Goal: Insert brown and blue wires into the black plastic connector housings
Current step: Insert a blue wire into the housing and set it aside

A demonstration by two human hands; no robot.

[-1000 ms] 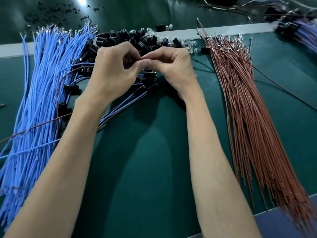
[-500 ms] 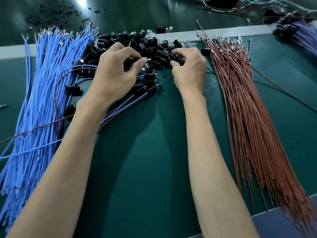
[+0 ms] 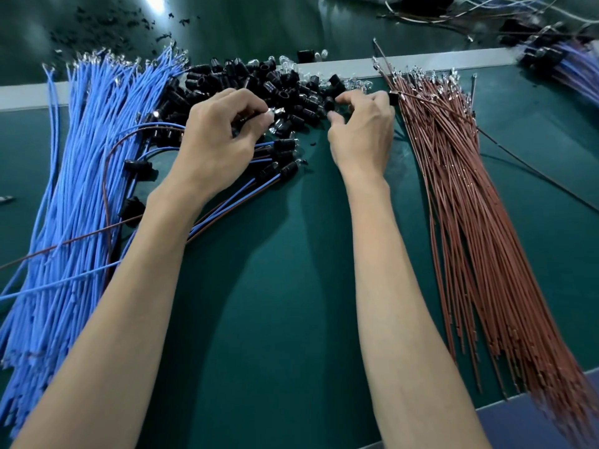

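Note:
A heap of black connector housings (image 3: 259,81), mixed with small clear parts, lies at the back middle of the green mat. A thick bundle of blue wires (image 3: 81,163) lies to its left, and a bundle of brown wires (image 3: 470,196) to its right. My left hand (image 3: 214,144) hovers over the heap's near edge, fingers curled, pinching a small black housing with a clear tip (image 3: 275,111). My right hand (image 3: 361,131) is at the heap's right side, with thumb and forefinger pinching a black housing (image 3: 329,105). Several wired housings (image 3: 285,157) lie under my left hand.
A white strip (image 3: 437,61) borders the mat at the back. Another bunch of wired housings (image 3: 564,59) lies at the far right. A loose dark wire (image 3: 531,166) crosses the mat right of the brown bundle. Black scraps (image 3: 97,24) dot the far surface.
My hands were together over the heap a second ago. They have separated: the right hand moved right to the heap's edge and closed on a housing, while the left kept its piece.

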